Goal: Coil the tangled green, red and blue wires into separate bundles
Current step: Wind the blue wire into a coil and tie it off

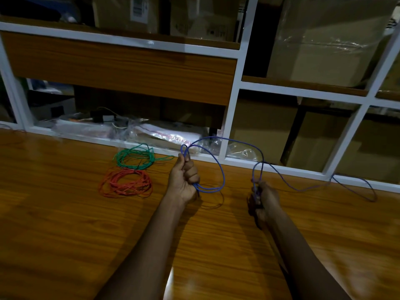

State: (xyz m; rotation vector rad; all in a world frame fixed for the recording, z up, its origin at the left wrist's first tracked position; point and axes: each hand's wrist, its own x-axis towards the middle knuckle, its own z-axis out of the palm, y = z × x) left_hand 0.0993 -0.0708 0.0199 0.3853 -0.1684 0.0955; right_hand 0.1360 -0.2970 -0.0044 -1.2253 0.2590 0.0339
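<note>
Head view, as I read it: left hand (184, 178) fisted round two loops of blue wire (221, 169), just above the table (65, 213). Right hand (263, 198) curled round the same wire further along; slack trails right across the tabletop. Green coil (134, 158) and red coil (125, 184) lie just beside each other, left of both hands

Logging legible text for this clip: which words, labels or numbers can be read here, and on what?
White label on a cardboard box: too blurred to read.
Red print on a plastic bag: too small to read.
No other text visible.
</note>
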